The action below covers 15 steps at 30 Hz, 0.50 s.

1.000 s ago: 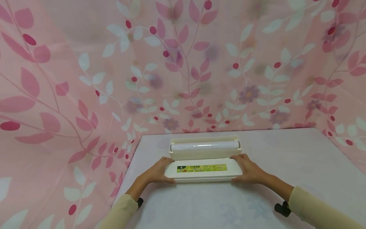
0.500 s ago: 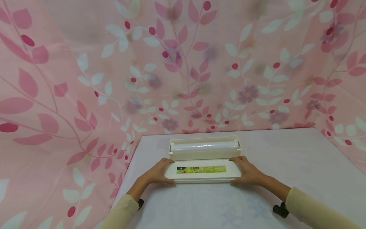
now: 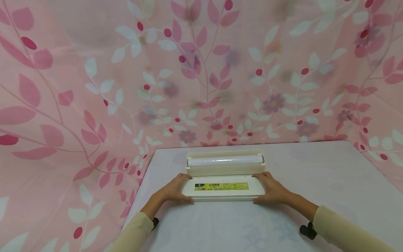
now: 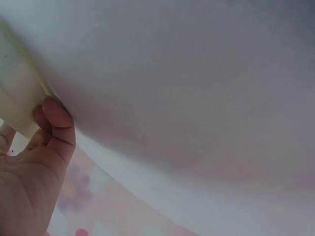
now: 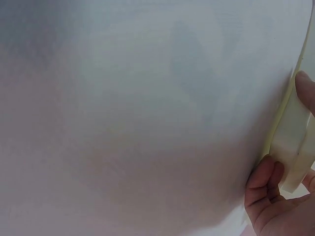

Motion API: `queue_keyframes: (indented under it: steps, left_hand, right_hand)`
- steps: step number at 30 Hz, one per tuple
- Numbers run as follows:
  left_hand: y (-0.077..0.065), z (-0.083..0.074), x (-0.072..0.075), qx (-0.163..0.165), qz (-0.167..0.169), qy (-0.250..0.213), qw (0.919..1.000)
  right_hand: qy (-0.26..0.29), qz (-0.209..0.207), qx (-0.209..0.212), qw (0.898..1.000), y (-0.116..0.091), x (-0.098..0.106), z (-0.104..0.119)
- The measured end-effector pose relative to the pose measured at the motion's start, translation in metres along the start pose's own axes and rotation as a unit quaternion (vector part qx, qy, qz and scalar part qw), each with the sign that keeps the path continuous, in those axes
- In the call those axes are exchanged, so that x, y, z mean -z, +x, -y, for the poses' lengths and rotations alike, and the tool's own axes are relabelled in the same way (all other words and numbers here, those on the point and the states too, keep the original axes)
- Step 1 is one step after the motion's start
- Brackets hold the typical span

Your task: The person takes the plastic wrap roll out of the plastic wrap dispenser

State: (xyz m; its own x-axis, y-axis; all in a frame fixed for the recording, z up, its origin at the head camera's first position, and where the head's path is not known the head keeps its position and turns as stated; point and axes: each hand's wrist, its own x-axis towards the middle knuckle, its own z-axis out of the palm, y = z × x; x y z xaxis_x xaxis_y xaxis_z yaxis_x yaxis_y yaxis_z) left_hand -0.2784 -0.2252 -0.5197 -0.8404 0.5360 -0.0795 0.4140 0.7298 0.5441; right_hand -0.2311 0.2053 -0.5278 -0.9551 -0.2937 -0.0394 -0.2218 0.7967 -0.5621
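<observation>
the white lid (image 3: 223,193) lies in the lower middle of the frame, long axis running left to right, nearly level, its short ends pointing at the two sides. its green label (image 3: 221,186) faces up, dark corner at the left. the left hand (image 3: 174,189) grips one end and the right hand (image 3: 273,189) the other, each with thumb at the near edge and fingers at the far corner, so both ends are partly hidden.

just beyond, the open box (image 3: 226,170) sits along the lid's far side, holding a shiny white roll (image 3: 225,160) that runs the same way; i can't tell whether lid and box are joined.

a pale cloth covers the table (image 3: 321,182). pink leaf-patterned fabric (image 3: 214,115) fills the upper frame and both sides. cream sleeves (image 3: 343,229) come in from the lower corners.
</observation>
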Motion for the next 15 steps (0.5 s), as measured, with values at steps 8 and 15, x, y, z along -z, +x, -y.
queue_keyframes:
  steps: [8, 15]
  left_hand:
    - [0.0005, 0.0, -0.0015, 0.006, 0.01, 0.0, 0.9999]
    - [0.0016, 0.0012, -0.003, -0.001, 0.007, 0.007, 1.0]
  right_hand:
    - [-0.003, -0.003, 0.021, 1.0, -0.0017, -0.0009, -0.0022]
    - [-0.008, 0.003, 0.017, 1.0, -0.0012, -0.0022, -0.0037]
